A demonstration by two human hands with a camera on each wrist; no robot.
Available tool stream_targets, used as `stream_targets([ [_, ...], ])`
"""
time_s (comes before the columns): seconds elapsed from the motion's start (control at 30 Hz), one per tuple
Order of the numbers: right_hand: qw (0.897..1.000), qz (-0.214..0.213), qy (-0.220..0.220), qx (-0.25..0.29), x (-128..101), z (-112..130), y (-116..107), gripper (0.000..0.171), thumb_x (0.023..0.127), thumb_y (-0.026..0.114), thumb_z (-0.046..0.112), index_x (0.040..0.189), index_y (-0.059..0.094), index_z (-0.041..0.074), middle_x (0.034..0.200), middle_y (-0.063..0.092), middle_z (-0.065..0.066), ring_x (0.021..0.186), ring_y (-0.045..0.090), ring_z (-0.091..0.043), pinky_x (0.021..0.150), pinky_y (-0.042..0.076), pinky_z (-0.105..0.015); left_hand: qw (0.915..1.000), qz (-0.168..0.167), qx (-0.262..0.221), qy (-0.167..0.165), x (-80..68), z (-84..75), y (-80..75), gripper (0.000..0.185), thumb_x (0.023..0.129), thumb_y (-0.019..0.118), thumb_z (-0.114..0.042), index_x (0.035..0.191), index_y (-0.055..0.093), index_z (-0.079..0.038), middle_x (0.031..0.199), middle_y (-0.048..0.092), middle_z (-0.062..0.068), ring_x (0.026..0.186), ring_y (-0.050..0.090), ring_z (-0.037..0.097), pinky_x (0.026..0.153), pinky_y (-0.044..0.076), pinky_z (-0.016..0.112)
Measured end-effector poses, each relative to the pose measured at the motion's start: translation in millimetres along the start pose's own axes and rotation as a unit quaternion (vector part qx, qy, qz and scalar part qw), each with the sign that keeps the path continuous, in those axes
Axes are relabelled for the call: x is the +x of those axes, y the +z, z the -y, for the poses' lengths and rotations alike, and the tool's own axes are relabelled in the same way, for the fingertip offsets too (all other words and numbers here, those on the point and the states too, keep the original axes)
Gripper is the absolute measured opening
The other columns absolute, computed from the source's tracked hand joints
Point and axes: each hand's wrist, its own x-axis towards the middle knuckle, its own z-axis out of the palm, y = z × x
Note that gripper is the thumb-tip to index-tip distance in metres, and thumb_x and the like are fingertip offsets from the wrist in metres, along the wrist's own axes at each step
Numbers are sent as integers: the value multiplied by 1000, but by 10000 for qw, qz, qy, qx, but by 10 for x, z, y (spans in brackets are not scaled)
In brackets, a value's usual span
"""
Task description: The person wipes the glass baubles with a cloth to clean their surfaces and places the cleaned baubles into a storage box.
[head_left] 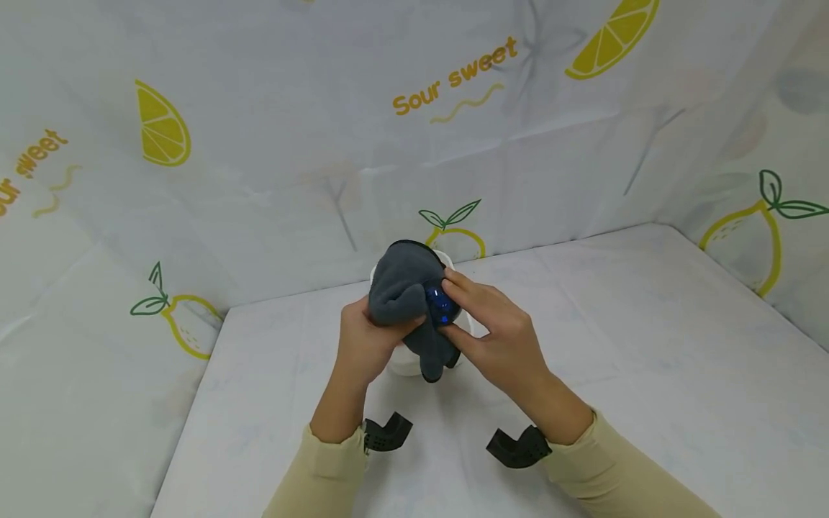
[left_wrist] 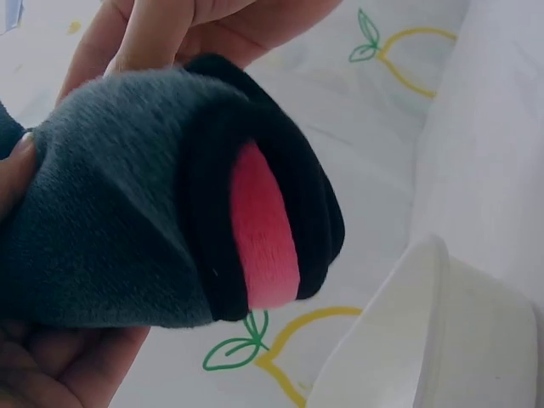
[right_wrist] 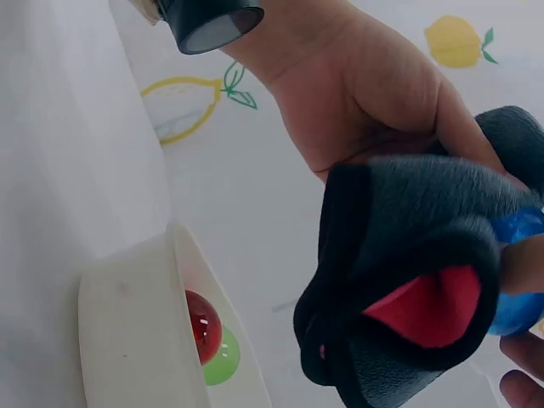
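Held item: a grey fleece pouch [left_wrist: 110, 212] with a black ribbed cuff and pink lining [left_wrist: 265, 234] is gripped from below by the left hand [left_wrist: 59, 365].
Upper fingers: the right hand [left_wrist: 195, 30] is seen touching the pouch's top.
Right side: a white bowl rim [left_wrist: 399, 314] is seen near, below the cuff.
Backdrop: a lemon-printed cloth [left_wrist: 357, 102] is spread behind.

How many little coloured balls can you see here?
3: a blue ball pinched in the right hand against the grey pouch; a red ball and green ball in the white bowl. More may be hidden.
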Motion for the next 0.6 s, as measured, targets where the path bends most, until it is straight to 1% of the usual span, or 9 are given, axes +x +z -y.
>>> stream_targets([
  [0.07,9999,30,15,-144,-3,5,11,59,71,85,-3,126,66,2,133,63,-12,116,63,-29,104,42,-16,9999,74,74,115,-3,9,6,38,76,83,-9,110,70,0,105,73,14,92,71,23,78,59,37],
  [0.17,9998,39,95,-184,-9,10,24,58,71,83,-5,126,66,2,134,62,-11,115,62,-29,103,42,-16,9996,121,154,209,-4,26,19,39,77,83,-11,112,69,-1,106,72,13,95,70,24,82,59,37],
  [0.23,9997,32,230,-27,-9,14,30,59,71,84,-5,127,65,3,134,62,-10,115,61,-28,100,44,-15,9997,127,117,171,-4,31,19,41,77,83,-9,114,67,0,109,72,14,97,70,25,83,59,38],
  [0.3,9987,22,421,292,-7,19,31,65,70,85,-5,131,63,5,133,62,-10,117,60,-25,99,46,-16,9998,131,-51,115,-1,35,17,42,77,82,-6,116,66,2,112,70,16,99,70,24,83,59,37],
  [0.37,9950,12,587,806,-2,18,27,71,69,85,-7,134,60,6,133,61,-11,120,60,-23,99,48,-20,9990,177,-411,29,2,32,14,44,78,79,-1,119,64,4,114,69,16,101,69,23,82,59,37],
  [0.43,9885,10,650,1364,4,12,12,73,68,84,-11,135,58,5,134,60,-12,124,58,-22,100,49,-25,9956,253,-900,-55,2,26,14,45,78,77,4,120,62,7,113,68,13,100,68,21,80,59,36],
  [0.47,9846,16,632,1631,7,5,2,73,68,83,-13,135,58,4,134,59,-13,126,57,-22,100,49,-28,9926,292,-1173,-111,1,24,15,45,77,75,6,120,61,7,112,68,11,99,68,19,79,59,35],
  [0.53,9765,62,501,2093,14,-18,-20,69,69,79,-17,133,58,-1,138,57,-16,129,54,-22,99,50,-30,9862,355,-1610,-158,-5,19,17,41,78,73,7,117,61,7,105,68,6,92,69,16,72,59,31],
  [0.6,9679,148,378,2480,23,-38,-42,64,71,76,-20,130,58,-5,140,55,-18,131,51,-24,100,49,-32,9791,440,-1978,-146,-11,24,14,37,78,73,6,113,62,3,99,67,2,85,68,14,65,58,26],
])
